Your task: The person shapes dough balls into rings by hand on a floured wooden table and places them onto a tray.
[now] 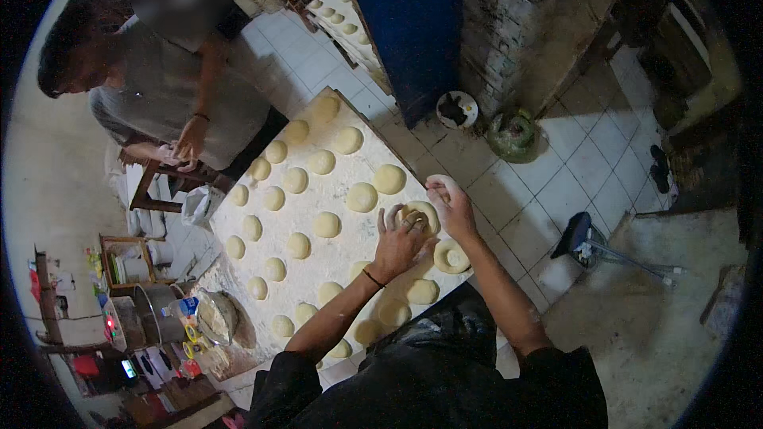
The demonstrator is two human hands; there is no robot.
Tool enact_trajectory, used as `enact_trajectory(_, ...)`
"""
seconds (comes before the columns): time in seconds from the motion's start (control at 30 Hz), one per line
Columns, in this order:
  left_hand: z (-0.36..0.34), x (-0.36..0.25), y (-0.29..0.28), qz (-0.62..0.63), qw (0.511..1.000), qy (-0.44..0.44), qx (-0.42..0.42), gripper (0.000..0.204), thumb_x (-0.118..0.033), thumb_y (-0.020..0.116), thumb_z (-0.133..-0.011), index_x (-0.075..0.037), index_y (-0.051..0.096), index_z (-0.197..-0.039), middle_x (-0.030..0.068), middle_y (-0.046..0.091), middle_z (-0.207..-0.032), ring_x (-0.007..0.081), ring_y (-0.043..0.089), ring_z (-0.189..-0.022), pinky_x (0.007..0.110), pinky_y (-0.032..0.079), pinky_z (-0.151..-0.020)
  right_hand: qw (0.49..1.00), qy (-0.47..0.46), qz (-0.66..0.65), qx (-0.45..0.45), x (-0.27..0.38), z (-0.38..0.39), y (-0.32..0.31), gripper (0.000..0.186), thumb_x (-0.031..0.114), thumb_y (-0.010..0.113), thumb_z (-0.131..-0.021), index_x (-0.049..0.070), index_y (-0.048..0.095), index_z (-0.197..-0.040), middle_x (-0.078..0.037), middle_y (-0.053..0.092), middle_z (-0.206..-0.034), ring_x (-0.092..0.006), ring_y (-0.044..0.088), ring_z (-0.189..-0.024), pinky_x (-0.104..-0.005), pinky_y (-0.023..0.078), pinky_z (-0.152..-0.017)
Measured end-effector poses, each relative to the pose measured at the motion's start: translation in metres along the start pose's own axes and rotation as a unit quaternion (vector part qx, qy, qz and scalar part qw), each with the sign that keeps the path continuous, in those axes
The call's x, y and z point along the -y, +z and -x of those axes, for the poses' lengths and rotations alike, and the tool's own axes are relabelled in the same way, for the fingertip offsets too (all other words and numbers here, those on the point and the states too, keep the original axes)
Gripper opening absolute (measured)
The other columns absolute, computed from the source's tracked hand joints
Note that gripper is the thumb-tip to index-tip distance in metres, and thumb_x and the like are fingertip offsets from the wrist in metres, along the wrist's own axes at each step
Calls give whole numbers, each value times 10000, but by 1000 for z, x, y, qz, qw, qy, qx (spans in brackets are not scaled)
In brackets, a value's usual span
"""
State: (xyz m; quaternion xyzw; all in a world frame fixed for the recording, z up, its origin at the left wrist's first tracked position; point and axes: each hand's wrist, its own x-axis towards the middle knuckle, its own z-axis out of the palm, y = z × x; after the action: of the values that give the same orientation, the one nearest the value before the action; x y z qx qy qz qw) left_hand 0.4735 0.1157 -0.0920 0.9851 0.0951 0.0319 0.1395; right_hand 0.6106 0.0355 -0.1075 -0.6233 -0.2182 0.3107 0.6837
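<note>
Head view: a pale dough ring lies near the right-hand edge of the floured table, partly hidden by the left hand, whose fingers are spread over it; whether a fingertip reaches into the hole cannot be told. Pressing unevenly there could thin one side until it tears, or drag it out of round if the dough sticks where flour is scant. The right hand is held just beside it, fingers curled inward; I cannot tell whether they pinch anything. A second dough ring sits close to the table's edge, near the right forearm, so a careless sweep might dent it or push it off. The dark wristband could brush soft dough if that wrist dips. Farther out, dough rounds stand fairly near one another, and swelling might join some; those nearest the black shirt risk smearing from leaning in. Across the table, a co-worker stands well apart.
</note>
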Motion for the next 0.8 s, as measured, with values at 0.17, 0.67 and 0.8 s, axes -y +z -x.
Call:
enact_trajectory(0.17, -7, 2, 3, -12, 1000, 21, -14, 445, -357, 596, -756, -114, 531, -1123, 86, 475, -1211, 394, 332, -1186, 640, 190, -960, 909, -157, 364, 129, -7, -77, 40, 341, 103, 615, -734, 10, 561, -1057, -178, 537, -1070, -367, 521, -965, -399, 431, -827)
enact_trajectory(0.67, 52, 7, -56, 437, 794, -287, -311, 411, -186, 552, -864, -27, 432, -1224, 126, 531, -1174, 225, 458, -1143, 401, 382, -931, 977, 51, 82, 191, 37, 1, 64, 300, 52, 676, -701, -14, 563, -971, -58, 602, -859, -125, 562, -778, -273, 460, -712)
enact_trajectory(0.8, 79, 8, -89, 426, 834, -234, -262, 397, -189, 633, -808, 2, 532, -1141, 150, 615, -1021, 213, 594, -910, 309, 460, -799, 986, 76, 6, 149, 51, 59, 103, 253, 3, 607, -741, -30, 575, -990, -45, 609, -868, -110, 560, -777, -251, 462, -724)
